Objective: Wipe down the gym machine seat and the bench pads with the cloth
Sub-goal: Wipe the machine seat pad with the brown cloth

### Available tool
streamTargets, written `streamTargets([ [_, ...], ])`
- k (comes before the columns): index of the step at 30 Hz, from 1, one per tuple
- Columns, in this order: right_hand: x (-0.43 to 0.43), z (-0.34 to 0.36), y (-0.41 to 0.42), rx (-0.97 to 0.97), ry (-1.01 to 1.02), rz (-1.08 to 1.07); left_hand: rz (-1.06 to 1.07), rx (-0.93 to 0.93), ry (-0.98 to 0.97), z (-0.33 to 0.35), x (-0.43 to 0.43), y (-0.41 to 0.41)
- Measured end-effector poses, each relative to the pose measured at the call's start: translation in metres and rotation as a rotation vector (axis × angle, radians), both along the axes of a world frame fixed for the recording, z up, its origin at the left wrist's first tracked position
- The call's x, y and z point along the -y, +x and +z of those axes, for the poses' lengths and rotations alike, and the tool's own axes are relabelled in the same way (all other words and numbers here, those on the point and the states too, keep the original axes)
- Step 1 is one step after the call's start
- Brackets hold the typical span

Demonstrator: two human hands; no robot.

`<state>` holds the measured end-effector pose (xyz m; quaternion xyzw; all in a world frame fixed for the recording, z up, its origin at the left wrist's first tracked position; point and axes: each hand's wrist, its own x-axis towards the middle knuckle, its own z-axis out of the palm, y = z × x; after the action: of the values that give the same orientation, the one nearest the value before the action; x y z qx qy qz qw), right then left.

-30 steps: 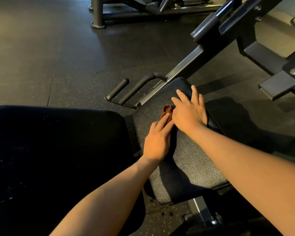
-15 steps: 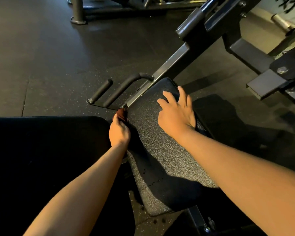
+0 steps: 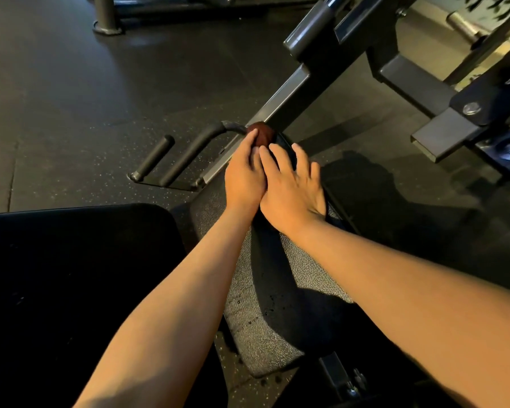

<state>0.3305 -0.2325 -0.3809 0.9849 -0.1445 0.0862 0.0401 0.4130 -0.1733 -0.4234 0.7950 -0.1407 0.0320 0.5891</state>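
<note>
The left hand is closed around a bunched brown cloth, fingers curled over it so that only a dark, rounded wad shows beyond the fingertips. It presses the cloth at the far end of the seat, right where the pad meets the grey steel beam. The right hand lies flat beside it, fingers spread and holding nothing, palm down on the far right part of the pad; the two hands touch along their inner edges.

The seat is a narrow, grey-speckled pad (much of its middle is in the arms' shadow). Its long axis runs from the near edge, low in the view, up and slightly right toward the beam, and the far end is the narrower one. The beam carries on in the same line, rising toward the upper right.

Off the seat's left edge, a handle with two black grips juts out toward the lower left over the rubber floor. A broad black pad sits just left of the seat, its far edge level with the wrists.
</note>
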Motion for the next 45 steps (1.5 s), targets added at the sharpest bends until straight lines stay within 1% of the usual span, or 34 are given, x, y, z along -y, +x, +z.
streamTargets([
  [3, 0.001, 0.000, 0.000, -0.021, -0.010, 0.012, -0.045, 0.075, 0.067, -0.008, -0.013, 0.002],
  [7, 0.000, 0.001, -0.001, -0.051, -0.006, 0.006, 0.052, 0.062, 0.127, -0.022, -0.034, -0.003],
  [9, -0.001, 0.003, -0.001, -0.062, -0.013, 0.006, 0.114, 0.013, 0.153, -0.031, -0.045, -0.008],
  [12, -0.001, 0.004, -0.003, -0.060, 0.004, 0.018, 0.242, -0.162, 0.205, -0.050, -0.067, -0.013],
  [14, -0.001, 0.005, -0.003, -0.051, 0.031, 0.011, 0.254, -0.227, 0.213, -0.058, -0.073, -0.016],
  [16, 0.000, 0.008, -0.004, -0.056, 0.118, -0.011, 0.216, -0.228, 0.198, -0.054, -0.065, -0.021],
  [19, 0.002, 0.020, -0.002, -0.033, 0.355, -0.081, 0.194, -0.210, 0.146, -0.034, -0.044, -0.021],
  [20, 0.007, 0.025, -0.002, -0.011, 0.407, -0.106, 0.181, -0.202, 0.128, -0.025, -0.036, -0.021],
  [25, 0.036, 0.041, 0.001, 0.033, 0.495, -0.113, -0.009, -0.044, 0.090, 0.020, 0.010, -0.013],
  [28, 0.045, 0.036, 0.003, 0.075, 0.677, -0.146, -0.143, 0.073, 0.110, 0.038, 0.034, -0.008],
  [29, 0.046, 0.034, 0.004, 0.093, 0.732, -0.156, -0.159, 0.103, 0.135, 0.039, 0.037, -0.005],
  [31, 0.047, 0.031, 0.006, 0.099, 0.777, -0.143, -0.143, 0.156, 0.178, 0.036, 0.039, 0.001],
  [35, 0.045, 0.029, 0.010, 0.093, 0.726, -0.093, -0.041, 0.184, 0.232, 0.023, 0.033, 0.005],
  [37, 0.039, 0.027, 0.011, 0.086, 0.625, -0.061, 0.015, 0.196, 0.243, 0.018, 0.028, 0.006],
  [40, 0.029, 0.024, 0.010, 0.024, 0.434, -0.029, 0.073, 0.212, 0.241, 0.007, 0.018, 0.011],
  [43, 0.028, 0.025, 0.010, 0.003, 0.437, -0.044, 0.121, 0.179, 0.274, -0.011, 0.000, 0.024],
  [45, 0.029, 0.026, 0.008, 0.000, 0.436, -0.051, 0.144, 0.122, 0.306, -0.024, -0.017, 0.029],
])
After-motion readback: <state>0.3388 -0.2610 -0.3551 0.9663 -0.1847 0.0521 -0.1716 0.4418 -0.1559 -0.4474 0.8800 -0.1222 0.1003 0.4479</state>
